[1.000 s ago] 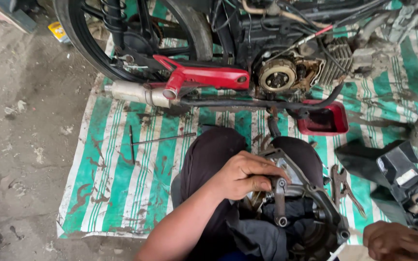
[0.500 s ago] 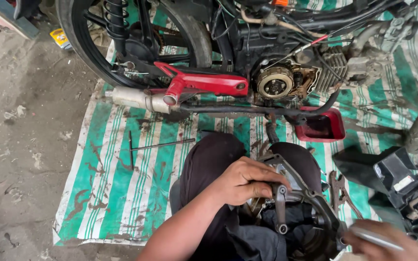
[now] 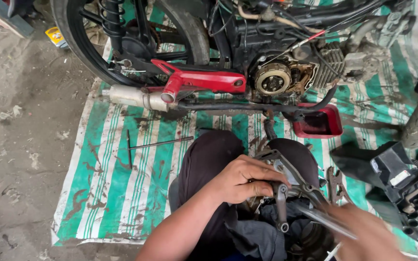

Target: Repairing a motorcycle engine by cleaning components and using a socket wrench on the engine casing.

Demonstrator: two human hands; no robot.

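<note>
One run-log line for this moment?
left hand: grips metal engine part | right hand: blurred, holds metal rod | striped mat: T-handle wrench

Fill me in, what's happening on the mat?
A person crouches over a striped mat beside a motorcycle whose engine side is open, the clutch exposed. The left hand holds a metal engine part between the knees. The right hand, blurred, holds a metal tool against that part. A T-wrench lies on the mat, a red tray sits under the engine, and a socket case lies open to the right.
</note>
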